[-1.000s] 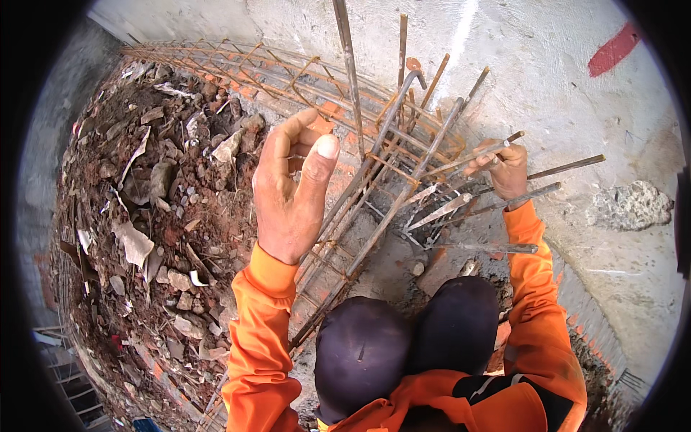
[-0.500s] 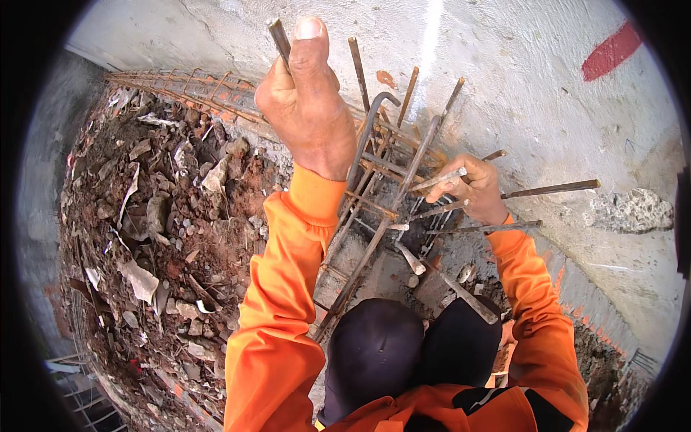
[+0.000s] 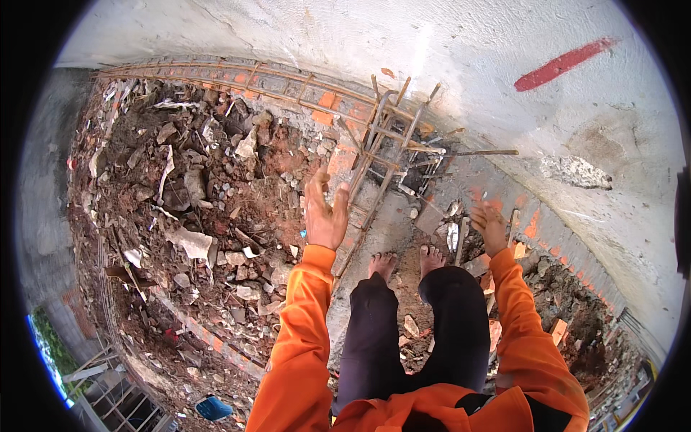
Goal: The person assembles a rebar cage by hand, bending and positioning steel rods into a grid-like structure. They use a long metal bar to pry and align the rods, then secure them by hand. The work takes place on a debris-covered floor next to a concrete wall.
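Observation:
My left hand (image 3: pixel 326 216) hangs in the air over the rubble, just left of the steel rebar cage (image 3: pixel 377 186). Its fingers and thumb are apart, with nothing between them. To the right of the cage, my right hand (image 3: pixel 490 227) is held out, fingers loosely bent and slightly apart; I see nothing in it. The rusty cage runs from near my feet up to the wall corner, where several bars cross and stick out. One long bar (image 3: pixel 484 153) points right along the wall. Neither hand touches the steel.
Broken concrete, stones and soil form a rubble heap (image 3: pixel 194 187) at left. A plastered wall (image 3: pixel 475 65) with a red stroke (image 3: pixel 565 65) rises ahead. Another long rebar frame (image 3: pixel 237 70) lies along its base. My bare feet (image 3: pixel 382 265) stand on a concrete strip between loose bricks.
Both hands have let go of the bars and drawn back toward me. My body has straightened from a crouch to standing, so the cage looks smaller and farther away.

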Tool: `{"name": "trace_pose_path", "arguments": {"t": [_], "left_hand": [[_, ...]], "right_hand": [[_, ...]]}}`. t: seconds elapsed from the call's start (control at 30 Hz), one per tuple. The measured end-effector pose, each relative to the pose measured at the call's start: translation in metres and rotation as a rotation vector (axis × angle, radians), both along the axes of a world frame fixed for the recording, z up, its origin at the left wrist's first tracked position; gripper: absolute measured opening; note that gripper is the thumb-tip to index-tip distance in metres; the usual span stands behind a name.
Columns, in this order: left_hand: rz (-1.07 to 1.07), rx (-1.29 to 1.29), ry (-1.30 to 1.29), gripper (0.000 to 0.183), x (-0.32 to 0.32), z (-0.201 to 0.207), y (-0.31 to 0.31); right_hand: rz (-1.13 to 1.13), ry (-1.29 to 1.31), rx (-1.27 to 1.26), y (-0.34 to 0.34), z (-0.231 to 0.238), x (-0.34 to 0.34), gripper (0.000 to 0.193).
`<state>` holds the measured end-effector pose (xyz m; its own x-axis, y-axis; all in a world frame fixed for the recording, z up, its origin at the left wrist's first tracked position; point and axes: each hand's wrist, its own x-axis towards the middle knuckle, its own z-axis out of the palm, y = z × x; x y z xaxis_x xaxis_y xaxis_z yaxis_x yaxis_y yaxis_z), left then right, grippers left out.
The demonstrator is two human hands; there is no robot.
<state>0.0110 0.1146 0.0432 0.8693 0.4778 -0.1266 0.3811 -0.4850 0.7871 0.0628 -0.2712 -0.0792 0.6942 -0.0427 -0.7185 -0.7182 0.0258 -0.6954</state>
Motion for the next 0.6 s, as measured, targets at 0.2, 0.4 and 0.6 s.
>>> {"name": "trace_pose_path", "arguments": {"t": [0.2, 0.4, 0.6], "left_hand": [[-0.050, -0.201, 0.924, 0.042, -0.388, 0.037, -0.013], [-0.159, -0.352, 1.676, 0.040, -0.642, 0.192, 0.003], [0.654, -1.251, 0.706, 0.025, -0.618, 0.202, 0.022]], "right_hand": [[0.699, 0.204, -0.578, -0.221, 0.087, -0.271, 0.026], [0.621, 0.658, -0.435, -0.235, 0.315, -0.408, 0.016], [0.535, 0.356, -0.140, -0.186, 0.342, -0.282, 0.019]]}}
